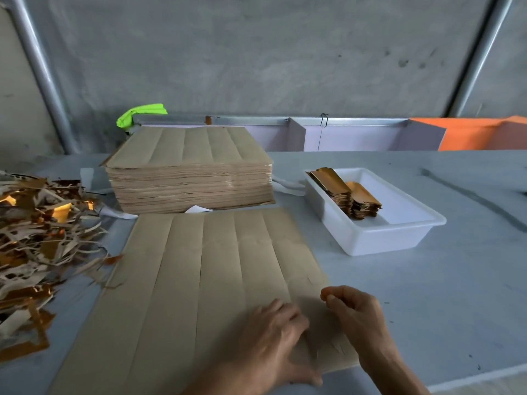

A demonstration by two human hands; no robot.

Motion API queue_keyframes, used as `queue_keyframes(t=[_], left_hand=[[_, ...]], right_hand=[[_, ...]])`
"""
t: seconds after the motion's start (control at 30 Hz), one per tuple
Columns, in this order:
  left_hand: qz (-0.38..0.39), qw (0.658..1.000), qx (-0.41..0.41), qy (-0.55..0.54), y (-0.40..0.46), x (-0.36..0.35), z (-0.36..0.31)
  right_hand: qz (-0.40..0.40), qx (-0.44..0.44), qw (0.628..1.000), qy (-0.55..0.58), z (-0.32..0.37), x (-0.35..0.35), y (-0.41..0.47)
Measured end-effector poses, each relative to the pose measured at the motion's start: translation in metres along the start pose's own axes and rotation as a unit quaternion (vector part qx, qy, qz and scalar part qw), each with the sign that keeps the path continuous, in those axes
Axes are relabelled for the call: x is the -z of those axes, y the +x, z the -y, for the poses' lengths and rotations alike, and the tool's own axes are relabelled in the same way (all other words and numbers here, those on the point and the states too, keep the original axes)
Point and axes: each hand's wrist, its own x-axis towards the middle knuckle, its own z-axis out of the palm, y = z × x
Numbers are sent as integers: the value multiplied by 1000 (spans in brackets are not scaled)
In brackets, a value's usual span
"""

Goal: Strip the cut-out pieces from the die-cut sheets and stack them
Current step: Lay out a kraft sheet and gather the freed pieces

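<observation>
While the left hand [273,334] presses flat on the sheet [211,280], the right hand [356,312], curled and seemingly empty beside it, must pinch the nearest strip's edge.

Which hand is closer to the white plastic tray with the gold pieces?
Right. The right hand sits at the brown sheet's near right edge, below the white plastic tray; the left hand lies farther left.

Workshop: stacked die-cut sheets [188,172], scrap heap [42,238]

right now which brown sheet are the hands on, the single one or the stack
The single sheet lying flat nearest the person; both hands rest at its near right corner. The tall stack sits behind, untouched.
</observation>
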Motion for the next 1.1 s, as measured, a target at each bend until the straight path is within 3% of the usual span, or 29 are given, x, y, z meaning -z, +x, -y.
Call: queue_keyframes(t=[0.17, 0.27, 0.4, 0.53, 0.83, 1.1], left_hand=[[-22, 1000, -7, -15, 0, -7, 3], [-69, 993, 12, -94, -3, -7, 0], [-164, 948, 71, -263, -10, 4, -3], [-254, 925, 150, -238, -13, 12, 0], [-226, 934, 124, -249, -15, 20, -2], [-253, 925, 150, -242, -22, 26, 14]], right_hand=[[7, 17, 1000, 1, 2, 2, -2], [-2, 24, 1000, 16, 4, 1, -5], [-25, 29, 999, 25, 4, -7, -6], [-41, 37, 998, 36, 12, -13, -4], [-34, 65, 997, 28, 24, -15, -7], [-21, 65, 998, -4, 31, -20, -4]])
